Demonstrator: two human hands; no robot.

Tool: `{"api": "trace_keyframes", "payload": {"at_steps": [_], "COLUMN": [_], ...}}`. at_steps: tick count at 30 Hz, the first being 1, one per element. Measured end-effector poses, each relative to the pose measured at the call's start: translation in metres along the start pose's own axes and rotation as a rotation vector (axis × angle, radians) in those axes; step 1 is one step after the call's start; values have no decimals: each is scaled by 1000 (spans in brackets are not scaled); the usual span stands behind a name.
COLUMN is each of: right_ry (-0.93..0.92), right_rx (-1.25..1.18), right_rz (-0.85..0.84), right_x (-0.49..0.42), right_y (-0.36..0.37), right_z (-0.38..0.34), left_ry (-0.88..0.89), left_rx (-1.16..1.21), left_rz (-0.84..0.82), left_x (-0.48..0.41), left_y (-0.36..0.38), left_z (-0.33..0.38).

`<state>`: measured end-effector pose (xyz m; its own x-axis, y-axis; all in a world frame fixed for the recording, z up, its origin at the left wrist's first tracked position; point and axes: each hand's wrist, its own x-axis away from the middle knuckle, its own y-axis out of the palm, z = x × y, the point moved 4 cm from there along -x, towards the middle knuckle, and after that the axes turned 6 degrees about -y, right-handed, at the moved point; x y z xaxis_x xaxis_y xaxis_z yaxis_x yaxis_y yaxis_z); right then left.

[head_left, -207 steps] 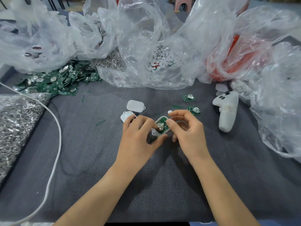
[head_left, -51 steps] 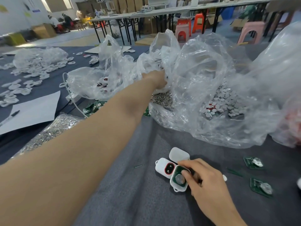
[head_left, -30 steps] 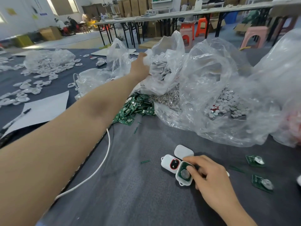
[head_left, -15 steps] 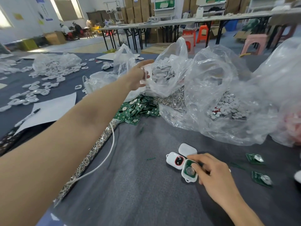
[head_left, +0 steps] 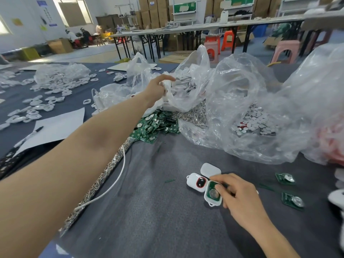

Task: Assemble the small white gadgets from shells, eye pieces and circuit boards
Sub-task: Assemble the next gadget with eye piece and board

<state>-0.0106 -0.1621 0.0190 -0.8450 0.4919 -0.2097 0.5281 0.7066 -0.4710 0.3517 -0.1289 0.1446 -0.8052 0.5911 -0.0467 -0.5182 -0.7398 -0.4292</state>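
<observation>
Right hand [head_left: 242,200] — fingers [head_left: 219,186] rest atop the board-filled shell [head_left: 212,196].

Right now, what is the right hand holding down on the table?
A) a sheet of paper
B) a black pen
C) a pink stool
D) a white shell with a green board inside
D: the right hand curls its fingers round the white shell, and a green circuit board with a round silver cell shows inside it.
</observation>
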Motion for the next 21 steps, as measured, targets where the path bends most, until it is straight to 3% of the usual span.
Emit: {"api": "trace_keyframes", "payload": {"at_steps": [7,15,17,19,21], "right_ry": [7,82,89,88,75], "right_rx": [-40,-98,-94,-76,-36], "right_rz": [3,23,25,13,16], "right_x": [0,2,3,4,6], "right_y": [0,-1,-2,-3,-4], "right_z": [0,2,1,-1,-4], "left_ry": [-8,169,128,48,14], "left_rx": [-34,1,201,483,593], "left_rz": [129,394,363,225,103], "left_x": [2,54,87,130,180], "left_y": [-5,7,22,47,79], "left_z": [1,19,18,8,-10]}}
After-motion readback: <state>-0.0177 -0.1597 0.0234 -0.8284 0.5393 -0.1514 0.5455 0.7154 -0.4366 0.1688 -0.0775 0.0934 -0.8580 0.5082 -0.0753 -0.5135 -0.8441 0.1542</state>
